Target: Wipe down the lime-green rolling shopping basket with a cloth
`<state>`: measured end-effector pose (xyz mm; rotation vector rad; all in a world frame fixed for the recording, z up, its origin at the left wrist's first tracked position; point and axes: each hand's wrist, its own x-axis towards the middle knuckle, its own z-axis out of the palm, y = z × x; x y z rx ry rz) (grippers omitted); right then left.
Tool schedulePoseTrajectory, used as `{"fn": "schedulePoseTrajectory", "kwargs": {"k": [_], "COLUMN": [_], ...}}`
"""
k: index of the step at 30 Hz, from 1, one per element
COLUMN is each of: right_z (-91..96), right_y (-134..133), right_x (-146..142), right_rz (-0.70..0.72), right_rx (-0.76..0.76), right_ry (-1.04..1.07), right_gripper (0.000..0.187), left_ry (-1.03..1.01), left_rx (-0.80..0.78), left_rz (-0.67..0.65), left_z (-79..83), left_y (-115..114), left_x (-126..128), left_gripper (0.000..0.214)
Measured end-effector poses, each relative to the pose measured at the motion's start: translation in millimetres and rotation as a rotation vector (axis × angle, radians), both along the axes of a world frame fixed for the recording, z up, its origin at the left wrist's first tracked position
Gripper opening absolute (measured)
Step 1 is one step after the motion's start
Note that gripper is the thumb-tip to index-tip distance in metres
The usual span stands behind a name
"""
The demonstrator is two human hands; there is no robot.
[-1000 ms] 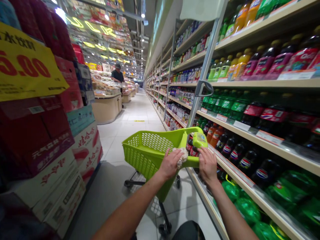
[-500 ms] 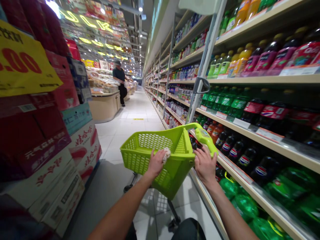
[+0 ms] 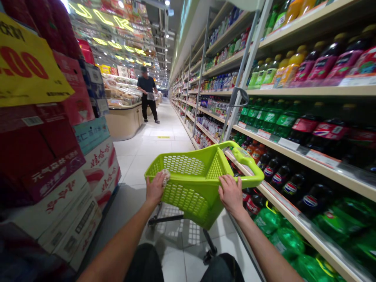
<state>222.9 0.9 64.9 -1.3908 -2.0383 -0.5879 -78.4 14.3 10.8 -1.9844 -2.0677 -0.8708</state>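
Note:
A lime-green shopping cart [image 3: 188, 192] with perforated plastic walls stands in front of me, side-on. At the left end of its near rim, my left hand [image 3: 155, 188] is closed on a crumpled whitish cloth [image 3: 167, 177] and presses it against the rim. Part of the cloth is hidden by the fingers. My right hand [image 3: 230, 192] grips the near rim at the cart's right end, fingers hooked over the top, beside the green push handle [image 3: 248, 159]. The basket's visible inner wall is bare, and its floor is hidden.
Shelves of drink bottles [image 3: 282, 117] run along the right, close to the cart handle. Stacked drink cartons [image 3: 100, 168] rise on the left beneath a yellow price sign [image 3: 29, 64]. Up the aisle, a person [image 3: 147, 94] in dark clothes walks past a curved display counter [image 3: 123, 121].
My left hand has slid left along the rim with the cloth. My right hand has shifted slightly left, away from the handle corner. The person in the aisle has come closer.

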Motion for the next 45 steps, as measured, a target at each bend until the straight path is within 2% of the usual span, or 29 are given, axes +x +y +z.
{"fn": "schedulePoseTrajectory", "kwargs": {"k": [2, 3, 7, 9, 11, 14, 16, 18, 23, 25, 27, 30, 32, 33, 37, 39, 40, 42, 45], "right_z": [-2.3, -3.4, -5.9, -5.9, -5.4, -5.2, -5.7, -6.3, -6.4, -5.7, -5.0, -4.0, -3.5, -3.3, -2.3, -1.5, -1.1, -0.7, -1.1], "right_y": [0, 0, 0, 0, 0, -1, 0, 1, 3, 3, 3, 2, 2, 1, 0, -1, -1, -2, -1], "right_x": [-2, -3, -4, -1, 3, 4, 2, 0, 4, 8, 12, 13, 11, 9, 7, 9, 11, 13, 14], "right_rz": [-0.026, -0.035, -0.009, 0.009, 0.017, 0.005, -0.009, -0.018, 0.002, 0.020, 0.030, 0.025, 0.007, 0.000, 0.005, 0.019, 0.028, 0.043, 0.045], "right_rx": [0.006, 0.011, 0.032, 0.035, 0.034, 0.031, 0.027, 0.027, 0.040, 0.036, 0.031, 0.020, 0.008, 0.001, -0.015, -0.017, -0.019, -0.018, 0.003], "right_ry": [0.009, 0.013, 0.011, 0.003, -0.002, 0.012, 0.030, 0.043, 0.034, 0.024, 0.021, 0.037, 0.060, 0.071, 0.081, 0.070, 0.063, 0.053, 0.066], "right_gripper": [0.032, 0.032, 0.033, 0.033, 0.033, 0.032, 0.031, 0.031, 0.032, 0.032, 0.033, 0.032, 0.031, 0.030, 0.030, 0.030, 0.030, 0.031, 0.030], "left_ry": [-0.011, -0.008, 0.062, 0.084, 0.058, -0.064, -0.114, -0.095, 0.026, 0.060, 0.063, -0.010, -0.038, -0.031, 0.031, 0.047, 0.050, 0.043, -0.010], "left_rx": [0.012, 0.013, 0.006, 0.001, -0.018, -0.050, -0.052, -0.040, -0.014, -0.001, -0.003, -0.022, -0.034, -0.040, -0.033, -0.011, -0.004, -0.007, -0.020], "left_rz": [0.084, 0.073, -0.178, -0.228, -0.131, 0.162, 0.253, 0.192, -0.220, -0.325, -0.301, -0.042, 0.038, 0.007, -0.260, -0.322, -0.322, -0.249, 0.002], "left_z": [-3.8, -4.2, 0.0, 2.0, 1.7, -2.1, -4.4, -4.7, 3.2, 5.8, 6.0, 3.8, 3.5, 4.3, 13.7, 18.0, 18.8, 17.1, 10.1], "left_y": [2, 2, 0, -2, -4, -4, -2, -1, -3, -5, -6, -2, 2, 3, 1, 0, 0, 0, 2], "left_x": [-10, -6, 27, 25, 6, -32, -40, -25, 46, 52, 39, 13, 13, 21, 75, 87, 84, 62, 20], "left_gripper": [0.046, 0.046, 0.051, 0.051, 0.049, 0.044, 0.042, 0.043, 0.052, 0.052, 0.051, 0.048, 0.047, 0.047, 0.046, 0.046, 0.045, 0.043, 0.043]}}
